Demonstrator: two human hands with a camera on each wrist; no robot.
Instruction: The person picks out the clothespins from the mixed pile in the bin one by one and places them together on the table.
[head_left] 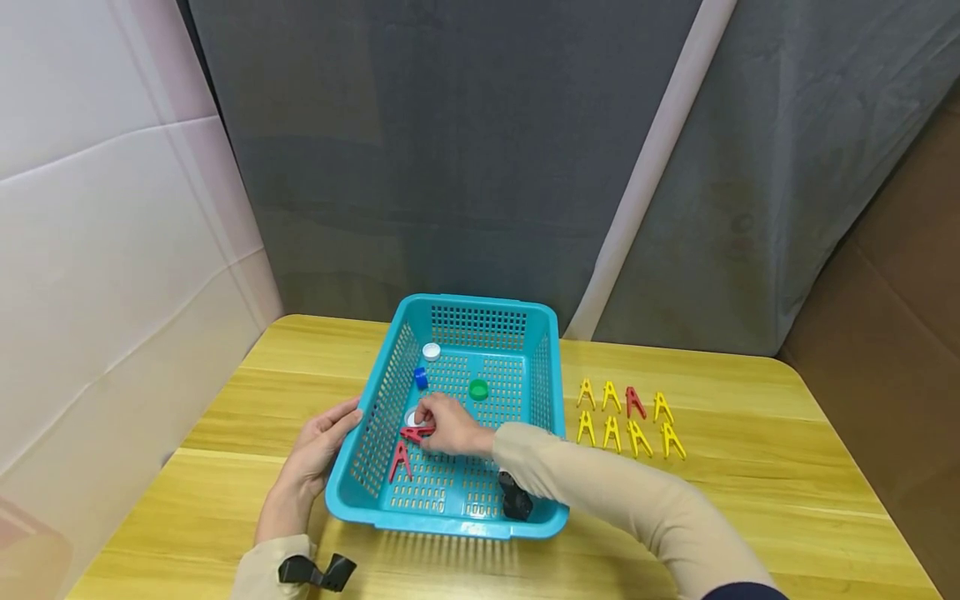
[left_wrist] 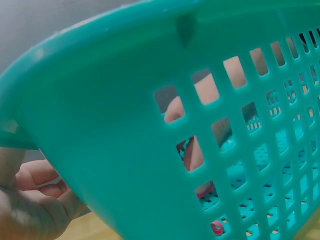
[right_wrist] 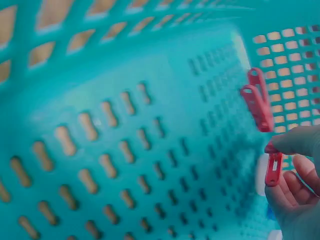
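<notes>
A blue-green plastic basket point(head_left: 480, 528) with slotted walls stands on the table. My left hand point(head_left: 322, 446) grips its left rim; in the left wrist view, that hand's fingers point(left_wrist: 37, 175) curl beside the wall. Inside the basket, my right hand point(head_left: 453, 427) pinches a red clothespin point(right_wrist: 273, 170) between thumb and fingers, low over the floor. Another red clothespin point(head_left: 401, 461) lies nearer the front, against the left side. A white bottle cap point(head_left: 412, 418) is partly hidden behind the right fingers. Farther back lie a blue cap point(head_left: 421, 378), a green cap point(head_left: 478, 389) and a second white cap point(head_left: 431, 352).
Right of the basket, two rows of clothespins lie on the wooden table point(head_left: 750, 500): several yellow clothespins point(head_left: 611, 433) and one red clothespin point(head_left: 635, 402) in the back row. A grey cloth point(head_left: 480, 167) hangs behind the table. Black straps point(head_left: 318, 572) circle the wrists.
</notes>
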